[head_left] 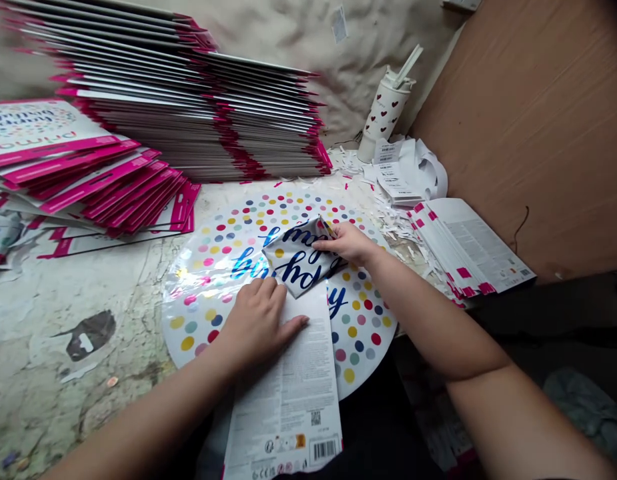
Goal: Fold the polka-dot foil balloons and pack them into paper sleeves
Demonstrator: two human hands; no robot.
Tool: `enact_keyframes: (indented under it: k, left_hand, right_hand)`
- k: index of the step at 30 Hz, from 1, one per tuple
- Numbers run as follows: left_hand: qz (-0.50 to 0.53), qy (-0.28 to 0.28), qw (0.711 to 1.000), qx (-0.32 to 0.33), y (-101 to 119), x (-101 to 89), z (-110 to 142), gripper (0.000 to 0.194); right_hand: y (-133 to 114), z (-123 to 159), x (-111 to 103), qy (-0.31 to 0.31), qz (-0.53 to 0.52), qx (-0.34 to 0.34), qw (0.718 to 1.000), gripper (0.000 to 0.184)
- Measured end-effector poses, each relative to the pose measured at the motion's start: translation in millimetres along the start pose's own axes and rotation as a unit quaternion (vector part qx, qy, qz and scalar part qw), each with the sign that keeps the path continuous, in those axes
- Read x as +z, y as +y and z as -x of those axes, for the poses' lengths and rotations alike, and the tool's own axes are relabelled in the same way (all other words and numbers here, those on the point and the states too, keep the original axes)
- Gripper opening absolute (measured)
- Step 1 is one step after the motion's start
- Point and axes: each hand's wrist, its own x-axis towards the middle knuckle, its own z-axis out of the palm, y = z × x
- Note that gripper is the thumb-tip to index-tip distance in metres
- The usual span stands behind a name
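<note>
Pinching the folded part of a dotted foil balloon (pixel 293 257), the right hand (pixel 345 243) grips it, while the left hand (pixel 255 327) lies open and flat, touching a printed card (pixel 288 400).

My round silver foil balloon (pixel 203 300) has pink, yellow, teal and navy polka dots with blue script; the stacked white card sleeves (pixel 188 113) have magenta edges.
</note>
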Motion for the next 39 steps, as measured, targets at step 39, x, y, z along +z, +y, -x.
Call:
enact_keyframes:
  k: [39]
  left_hand:
    - [0.005, 0.31, 0.949, -0.052, 5, -75.7, 35, 0.033]
  right_hand:
    - [-31, 92, 47, -0.146, -0.165, -0.107, 0.97, 0.044]
